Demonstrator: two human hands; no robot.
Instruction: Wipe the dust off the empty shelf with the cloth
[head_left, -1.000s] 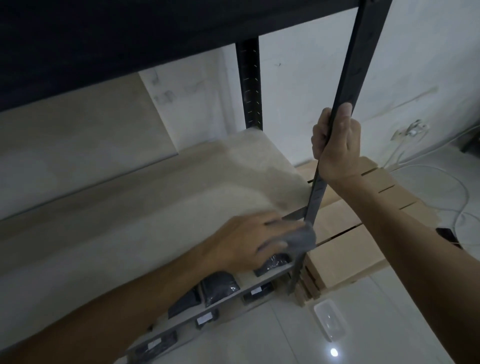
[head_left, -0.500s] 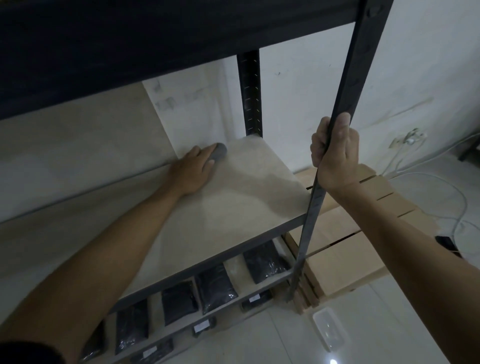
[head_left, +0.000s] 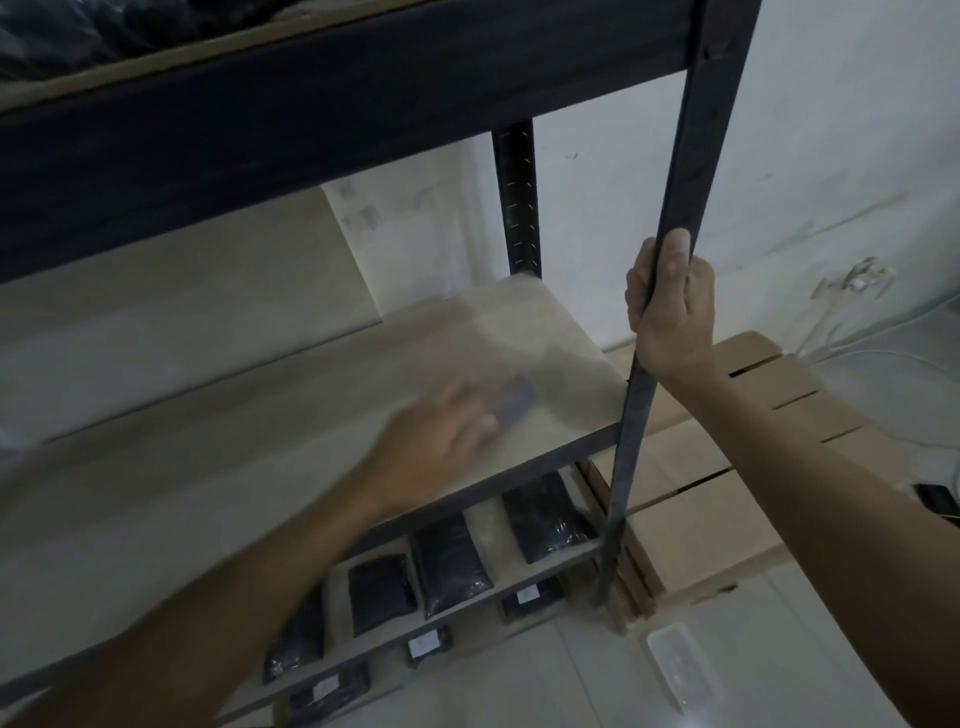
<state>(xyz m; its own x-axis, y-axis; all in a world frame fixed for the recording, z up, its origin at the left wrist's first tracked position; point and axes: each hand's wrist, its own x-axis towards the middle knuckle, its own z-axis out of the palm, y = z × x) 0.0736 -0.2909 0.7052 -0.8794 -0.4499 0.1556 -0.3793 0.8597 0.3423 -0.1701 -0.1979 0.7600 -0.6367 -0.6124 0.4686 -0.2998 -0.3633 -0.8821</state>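
Wiping looks well under way, we judge — our left hand (head_left: 436, 441), smeared by blur, presses the grey cloth (head_left: 517, 402) flat on the empty shelf (head_left: 260, 467) towards its right end, nearer the front edge than the wall, though we cannot tell how the fingers lie. Our right hand (head_left: 670, 306) is clamped round the dark front post (head_left: 691, 171). Whether dust remains is hard to tell in this dim light — the long left stretch may yet need passes.
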